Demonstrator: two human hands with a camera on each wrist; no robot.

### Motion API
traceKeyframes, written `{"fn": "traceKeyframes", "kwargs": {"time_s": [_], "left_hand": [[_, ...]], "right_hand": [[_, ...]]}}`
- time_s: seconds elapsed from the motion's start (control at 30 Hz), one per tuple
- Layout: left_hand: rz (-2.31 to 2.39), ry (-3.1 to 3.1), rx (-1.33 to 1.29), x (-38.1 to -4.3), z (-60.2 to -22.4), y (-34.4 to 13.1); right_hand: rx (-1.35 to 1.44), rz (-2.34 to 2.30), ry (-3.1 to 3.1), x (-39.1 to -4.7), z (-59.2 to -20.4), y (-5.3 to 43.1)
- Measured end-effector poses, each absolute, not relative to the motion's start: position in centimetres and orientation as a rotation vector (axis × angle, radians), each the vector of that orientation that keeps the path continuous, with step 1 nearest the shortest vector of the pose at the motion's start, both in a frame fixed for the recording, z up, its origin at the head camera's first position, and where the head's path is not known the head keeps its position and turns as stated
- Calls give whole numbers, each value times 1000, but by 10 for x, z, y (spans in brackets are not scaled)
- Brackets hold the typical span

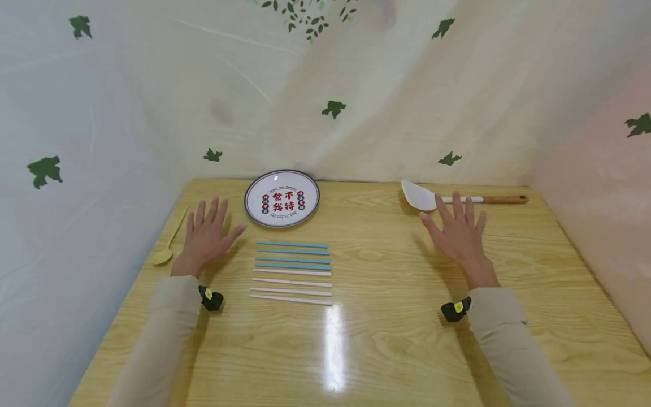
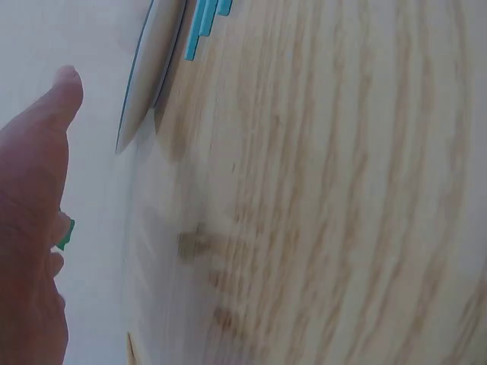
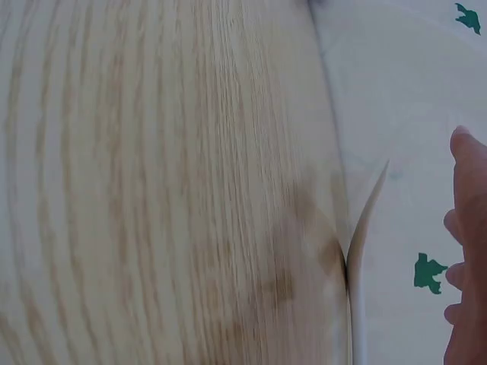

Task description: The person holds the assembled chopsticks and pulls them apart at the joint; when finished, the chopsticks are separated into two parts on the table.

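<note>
My left hand [image 1: 205, 234] hovers over the table's left part with fingers spread, holding nothing. It is between a yellow spoon [image 1: 168, 249] on its left and a round plate [image 1: 282, 212] with red lettering. Several blue chopsticks [image 1: 293, 260] and several pale pink chopsticks [image 1: 291, 291] lie in parallel rows in front of the plate. My right hand [image 1: 461, 237], fingers also spread and empty, is above the table just in front of a white spatula [image 1: 419, 196] with a wooden handle end; its fingertips overlap the spatula's shaft in the head view. In the left wrist view the plate [image 2: 148, 68] shows edge-on.
A wood-grain table [image 1: 386, 350] carries everything. Pale fabric [image 1: 376, 135] with green bird shapes hangs along its back and both sides. Small black wrist cameras [image 1: 211, 298] sit at both sleeve cuffs.
</note>
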State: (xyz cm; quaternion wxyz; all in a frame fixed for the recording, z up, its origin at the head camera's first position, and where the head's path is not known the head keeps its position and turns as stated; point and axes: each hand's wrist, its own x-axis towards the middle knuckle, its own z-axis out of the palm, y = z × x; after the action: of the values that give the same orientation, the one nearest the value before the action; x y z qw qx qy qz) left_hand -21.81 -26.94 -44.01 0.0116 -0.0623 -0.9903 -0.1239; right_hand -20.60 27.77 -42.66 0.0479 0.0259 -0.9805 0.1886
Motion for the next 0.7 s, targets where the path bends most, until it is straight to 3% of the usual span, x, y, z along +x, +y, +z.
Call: {"fn": "traceKeyframes", "kwargs": {"time_s": [0.7], "left_hand": [[-1097, -2956, -211, -219, -453, -244]], "right_hand": [[587, 1164, -2621, -223, -457, 163]]}}
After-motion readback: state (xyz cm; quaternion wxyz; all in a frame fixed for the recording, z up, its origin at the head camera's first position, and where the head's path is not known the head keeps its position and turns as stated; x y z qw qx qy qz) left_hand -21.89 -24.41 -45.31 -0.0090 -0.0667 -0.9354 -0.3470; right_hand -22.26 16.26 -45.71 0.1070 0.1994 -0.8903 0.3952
